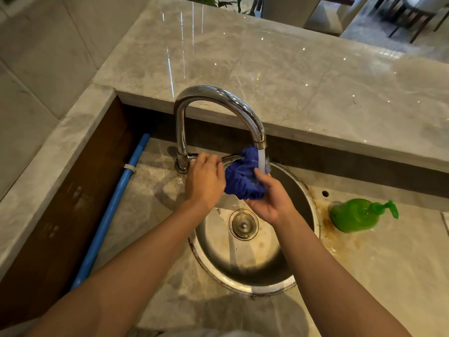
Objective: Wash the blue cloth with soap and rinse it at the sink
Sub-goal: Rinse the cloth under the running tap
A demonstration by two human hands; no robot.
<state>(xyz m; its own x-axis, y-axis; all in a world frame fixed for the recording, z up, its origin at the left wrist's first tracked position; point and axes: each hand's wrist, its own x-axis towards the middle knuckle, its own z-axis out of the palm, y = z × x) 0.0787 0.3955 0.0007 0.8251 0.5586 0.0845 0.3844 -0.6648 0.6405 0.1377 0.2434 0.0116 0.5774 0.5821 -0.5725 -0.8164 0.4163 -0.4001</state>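
Note:
The blue cloth (244,177) is bunched up under the running water of the chrome faucet (220,103), above the round steel sink (213,251). My right hand (272,199) cups the cloth from below, palm up, with the stream hitting near its fingertips. My left hand (204,180) presses against the cloth's left side, back of the hand up, just in front of the faucet lever. A green soap pump bottle (357,215) stands on the counter to the right of the sink.
A raised marble ledge (291,76) runs behind the sink. A blue pipe (114,207) slants along the left side beside a brown panel. The sink drain (243,224) lies below my hands. Rust stains and wet patches mark the counter by the bottle.

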